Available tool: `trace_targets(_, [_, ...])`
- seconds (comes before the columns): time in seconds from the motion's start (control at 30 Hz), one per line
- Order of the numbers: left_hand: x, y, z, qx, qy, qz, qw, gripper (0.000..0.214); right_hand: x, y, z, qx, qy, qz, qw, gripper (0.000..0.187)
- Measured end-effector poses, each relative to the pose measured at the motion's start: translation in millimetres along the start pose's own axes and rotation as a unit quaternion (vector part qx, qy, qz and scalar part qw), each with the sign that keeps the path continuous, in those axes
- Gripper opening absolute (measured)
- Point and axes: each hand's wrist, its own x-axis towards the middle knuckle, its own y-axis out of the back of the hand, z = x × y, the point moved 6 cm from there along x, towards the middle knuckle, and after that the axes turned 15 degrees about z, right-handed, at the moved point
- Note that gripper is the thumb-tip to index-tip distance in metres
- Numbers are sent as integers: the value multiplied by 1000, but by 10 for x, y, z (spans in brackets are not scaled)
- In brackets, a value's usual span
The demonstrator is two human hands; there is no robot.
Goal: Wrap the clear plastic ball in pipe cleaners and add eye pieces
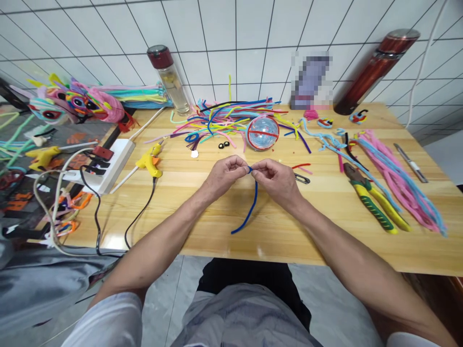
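Blue and fuzzy, the craft stem (255, 198) has its loose end closest to you, on the near side of the clear ball (263, 140) and a little to its left. From there its long axis runs away from you, curving rightward up to the pinch. Your left hand (227, 176) and right hand (279, 181) meet just short of the ball, thumbs and fingers squeezed narrow on the stem's far end. Its free length leaves beside the right hand, the nearer of the two, while the tail bends toward your left. Whether the see-through ball, banded in red, contains anything, you cannot tell. Behind the ball to the left, a capped glass bottle (171, 86) seems to hold liquid with something yellowish in it; behind to the right stands a red flask (374, 72), closed, its contents hidden.
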Motion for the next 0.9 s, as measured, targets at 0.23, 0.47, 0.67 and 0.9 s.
trace_targets(0.23, [-83, -58, 55, -112, -23, 83, 990, 22, 70, 7, -93, 139, -113, 5, 984, 27])
trace_targets(0.47, [-193, -173, 297, -170, -45, 138, 975, 33, 161, 124, -431, 166, -109, 29, 980, 28])
trace_targets(0.67, [-214, -180, 582, -133, -86, 62, 985, 36, 264, 350, -743, 84, -32, 19, 996, 20])
trace_targets(0.9, [-200, -157, 939, 119, -229, -52, 965, 21, 293, 593, -1081, -159, 158, -40, 974, 9])
